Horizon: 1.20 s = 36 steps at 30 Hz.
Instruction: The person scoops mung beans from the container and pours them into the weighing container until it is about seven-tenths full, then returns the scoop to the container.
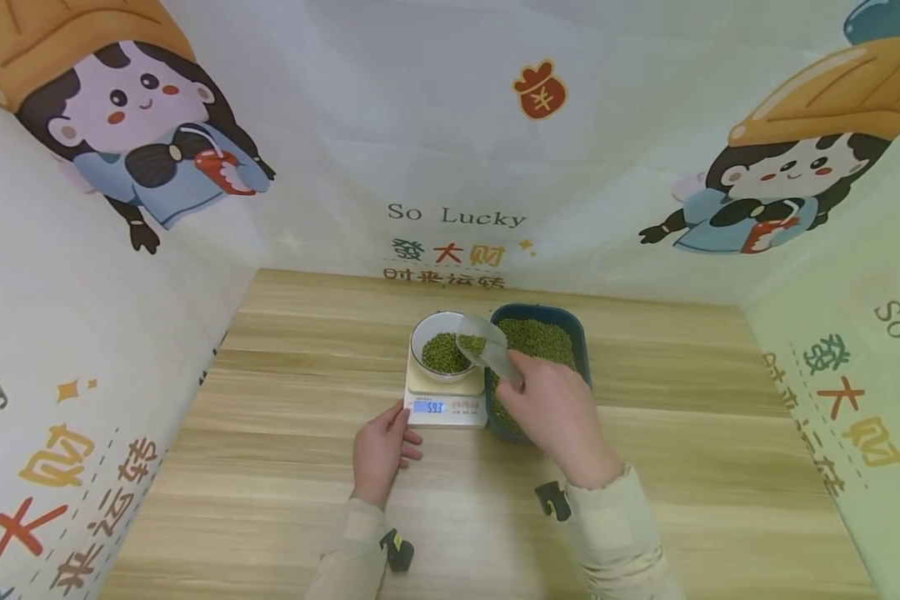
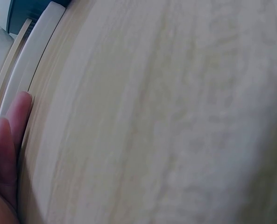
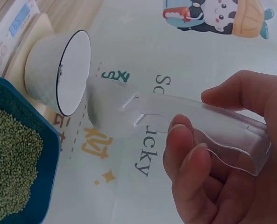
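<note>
White bowl (image 1: 442, 321) of beans (image 1: 444, 355) sits on scale (image 1: 450, 420) in head view, tub (image 1: 585, 354) just beside on worktop (image 1: 292, 358), right hand (image 1: 558, 408) grip clamped on scoop (image 1: 483, 337) at bowl's mouth, left hand (image 1: 378, 450) grip apart; left wrist shows fingers (image 2: 5, 144) at scale's side, right wrist shows scoop handle (image 3: 222, 126) between thumb and fingers.

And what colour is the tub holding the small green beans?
The tub is dark teal blue, seen best in the right wrist view.

wood-grain tabletop (image 1: 285, 358), white digital scale (image 1: 450, 405), blue tub (image 1: 582, 350) just beside it
</note>
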### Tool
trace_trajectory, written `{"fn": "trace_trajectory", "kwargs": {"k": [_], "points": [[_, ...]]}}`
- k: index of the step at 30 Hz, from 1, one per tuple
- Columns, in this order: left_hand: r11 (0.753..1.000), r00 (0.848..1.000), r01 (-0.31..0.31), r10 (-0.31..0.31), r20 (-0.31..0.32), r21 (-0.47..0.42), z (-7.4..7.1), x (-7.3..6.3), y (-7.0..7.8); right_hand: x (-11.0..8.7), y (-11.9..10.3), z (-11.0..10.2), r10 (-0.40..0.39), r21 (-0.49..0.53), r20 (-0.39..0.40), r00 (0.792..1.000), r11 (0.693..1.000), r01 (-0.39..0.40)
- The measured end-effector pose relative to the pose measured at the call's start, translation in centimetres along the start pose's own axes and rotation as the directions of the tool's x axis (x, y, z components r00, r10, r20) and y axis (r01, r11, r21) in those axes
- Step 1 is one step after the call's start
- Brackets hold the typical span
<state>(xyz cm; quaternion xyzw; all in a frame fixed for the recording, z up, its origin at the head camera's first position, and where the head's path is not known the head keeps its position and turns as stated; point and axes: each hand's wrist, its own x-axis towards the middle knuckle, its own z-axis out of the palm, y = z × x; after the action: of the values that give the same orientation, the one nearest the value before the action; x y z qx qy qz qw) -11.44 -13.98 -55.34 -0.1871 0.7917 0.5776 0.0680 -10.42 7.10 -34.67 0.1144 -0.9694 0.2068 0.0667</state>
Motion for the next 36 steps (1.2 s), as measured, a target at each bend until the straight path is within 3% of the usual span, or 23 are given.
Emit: {"fn": "trace_trajectory", "kwargs": {"k": [24, 36], "points": [[1.0, 1.0, 0.0, 0.0, 0.003, 0.016, 0.2, 0.0, 0.0, -0.3, 1.2, -0.7, 0.033, 0.019, 0.004, 0.999, 0.999, -0.033], [1.0, 1.0, -0.006, 0.006, 0.002, 0.011, 0.2, 0.0, 0.0, -0.4, 1.6, -1.5, 0.085, 0.028, 0.029, 0.996, 0.996, -0.086]]}}
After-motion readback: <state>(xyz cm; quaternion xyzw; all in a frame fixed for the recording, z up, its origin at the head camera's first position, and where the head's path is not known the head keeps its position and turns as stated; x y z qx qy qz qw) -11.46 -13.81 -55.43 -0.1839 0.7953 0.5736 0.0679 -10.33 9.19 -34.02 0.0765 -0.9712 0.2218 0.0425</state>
